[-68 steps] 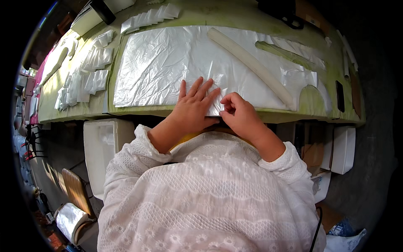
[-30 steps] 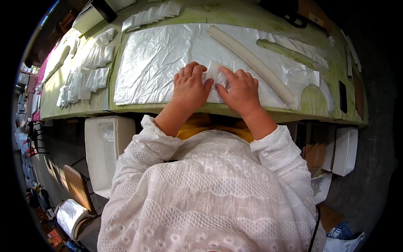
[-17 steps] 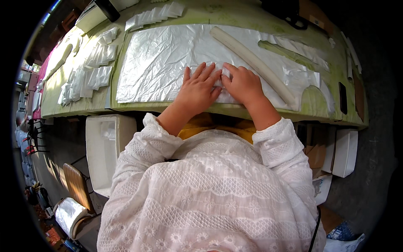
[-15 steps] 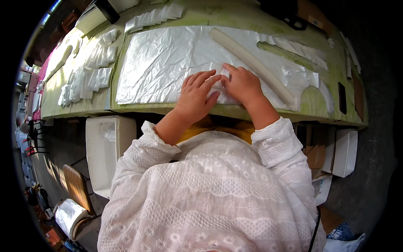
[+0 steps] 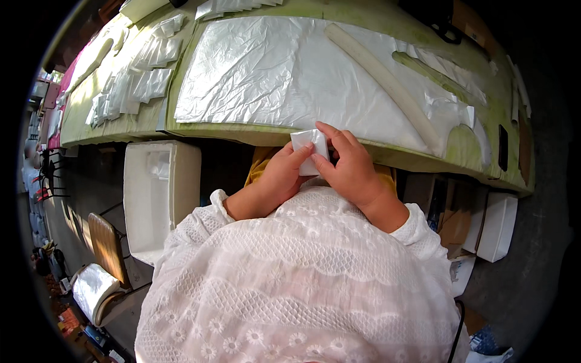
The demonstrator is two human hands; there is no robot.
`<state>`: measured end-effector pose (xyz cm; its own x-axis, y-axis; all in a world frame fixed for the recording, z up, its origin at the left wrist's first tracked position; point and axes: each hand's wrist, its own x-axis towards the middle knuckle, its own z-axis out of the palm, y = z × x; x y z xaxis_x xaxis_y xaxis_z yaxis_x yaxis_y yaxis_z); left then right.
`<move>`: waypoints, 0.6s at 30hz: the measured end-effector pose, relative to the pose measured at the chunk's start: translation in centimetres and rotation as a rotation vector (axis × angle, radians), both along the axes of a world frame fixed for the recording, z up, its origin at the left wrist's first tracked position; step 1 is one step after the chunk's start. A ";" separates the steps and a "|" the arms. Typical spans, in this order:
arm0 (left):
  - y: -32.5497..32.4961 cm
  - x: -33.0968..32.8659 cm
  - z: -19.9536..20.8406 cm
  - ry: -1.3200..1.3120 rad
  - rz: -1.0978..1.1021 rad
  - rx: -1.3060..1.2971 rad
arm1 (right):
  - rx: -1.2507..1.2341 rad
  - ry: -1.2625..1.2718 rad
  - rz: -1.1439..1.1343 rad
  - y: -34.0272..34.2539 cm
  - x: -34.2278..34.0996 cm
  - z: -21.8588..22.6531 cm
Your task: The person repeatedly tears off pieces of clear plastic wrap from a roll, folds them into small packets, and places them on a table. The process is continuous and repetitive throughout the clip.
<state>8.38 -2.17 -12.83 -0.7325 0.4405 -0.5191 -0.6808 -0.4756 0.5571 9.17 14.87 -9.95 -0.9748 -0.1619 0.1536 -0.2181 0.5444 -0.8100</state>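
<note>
A small folded white plastic bag [image 5: 310, 158] is held up in front of my body, just off the table's near edge. My left hand [image 5: 279, 178] grips it with the thumb pressed on its face and the fingers behind. My right hand [image 5: 351, 166] pinches its right side, thumb low and index finger stretched along the top edge. Beyond both hands lies a wide, wrinkled sheet of thin white plastic [image 5: 254, 72]. A long pale tube [image 5: 387, 85] rests slantwise across that sheet.
Rows of small folded bags [image 5: 142, 78] lie at the left of the green-covered table [image 5: 212, 128], with more at the far edge. A dark phone [image 5: 503, 148] lies at the right. A white foam box [image 5: 148, 206] stands below left, near a wooden chair [image 5: 109, 248].
My hands have drawn back from the plastic sheet toward my body. The folded bag has come up off the sheet and is now between both hands.
</note>
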 end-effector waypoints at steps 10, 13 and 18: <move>-2.2 -0.4 -1.0 0.586 0.303 -0.202 | -0.479 -0.101 -0.012 -0.5 0.1 -1.6; -6.7 -4.8 -0.2 0.933 0.491 -0.316 | -0.497 -0.051 0.058 -0.3 -0.1 -1.8; -22.6 -15.3 3.0 1.140 0.590 -1.439 | -0.460 -0.044 0.046 0.7 0.1 -3.0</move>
